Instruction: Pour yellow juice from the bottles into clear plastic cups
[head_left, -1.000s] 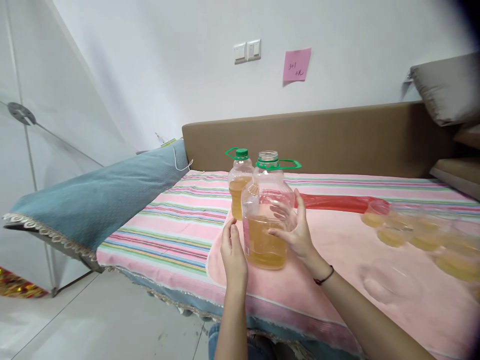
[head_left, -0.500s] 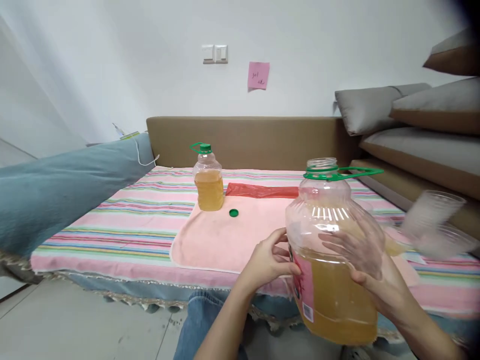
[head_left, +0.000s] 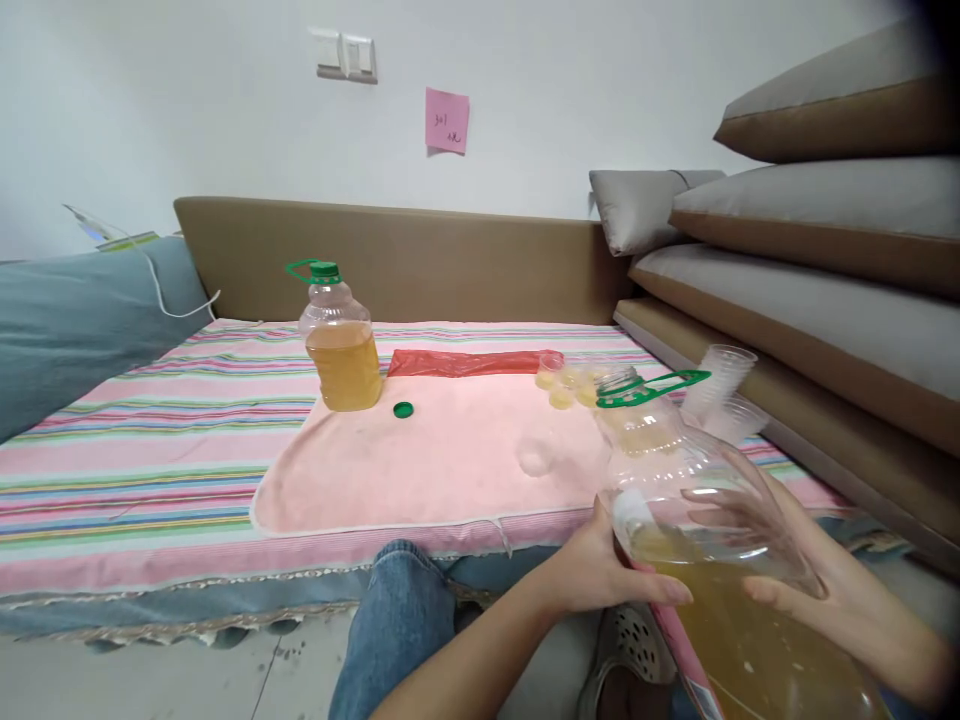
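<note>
A large clear plastic jug [head_left: 720, 590] of yellow liquid is tilted, its uncapped neck leaning up and to the left. A green carry ring hangs round that neck. My left hand [head_left: 600, 570] grips the jug's left side near the pink label. On its other side my right hand [head_left: 825, 610] holds it, fingers partly seen through the clear wall. One clear plastic cup [head_left: 535, 457] stands on the pink towel [head_left: 435, 470], left of the neck. Several small cups [head_left: 562, 396] with yellow liquid stand behind. A loose green cap [head_left: 403, 410] lies on the towel.
A second, capped jug [head_left: 345, 365] stands at the left. Behind the towel lies a red plastic bag [head_left: 472, 363]. Stacked clear cups [head_left: 716, 385] are at the right, beside piled cushions [head_left: 810, 290]. The bed's front edge is just ahead of my knee [head_left: 397, 610].
The jug has gone from nearly upright to tilted, with its neck lower and its base down to the right. Both hands keep their grip. My view has turned right.
</note>
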